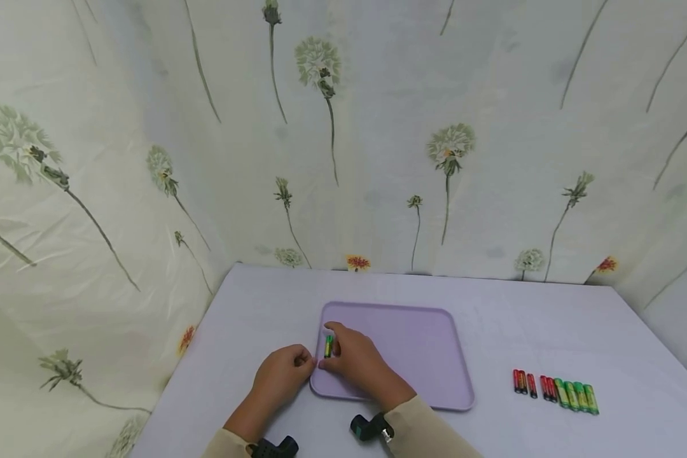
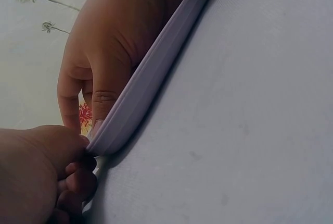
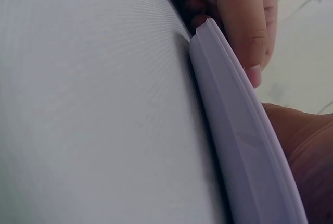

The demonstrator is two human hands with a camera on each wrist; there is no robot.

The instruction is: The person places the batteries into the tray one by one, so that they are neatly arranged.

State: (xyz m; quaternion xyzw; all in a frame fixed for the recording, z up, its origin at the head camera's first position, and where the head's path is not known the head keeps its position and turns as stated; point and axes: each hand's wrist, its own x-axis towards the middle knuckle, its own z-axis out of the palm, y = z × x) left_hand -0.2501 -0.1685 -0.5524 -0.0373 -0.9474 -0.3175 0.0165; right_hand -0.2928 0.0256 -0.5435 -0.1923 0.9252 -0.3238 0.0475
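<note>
A shallow lilac tray [image 1: 401, 356] lies on the table. My left hand [image 1: 286, 371] grips its near left edge; in the left wrist view the thumb [image 2: 65, 143] lies at the rim and the other fingers curl below it. Inside the tray, close to the left wall, is one small green battery [image 1: 329, 346]. My right hand [image 1: 357, 359] reaches over the tray around that battery, thumb and index finger spread past its two ends with small gaps. The tray wall [image 3: 244, 135] hides the battery in both wrist views.
To the right of the tray, a row of red batteries [image 1: 548, 388] and green batteries [image 1: 576, 395] lies on the white-covered table [image 1: 509, 331]. A flower-print curtain [image 1: 378, 127] hangs behind the table and along its sides.
</note>
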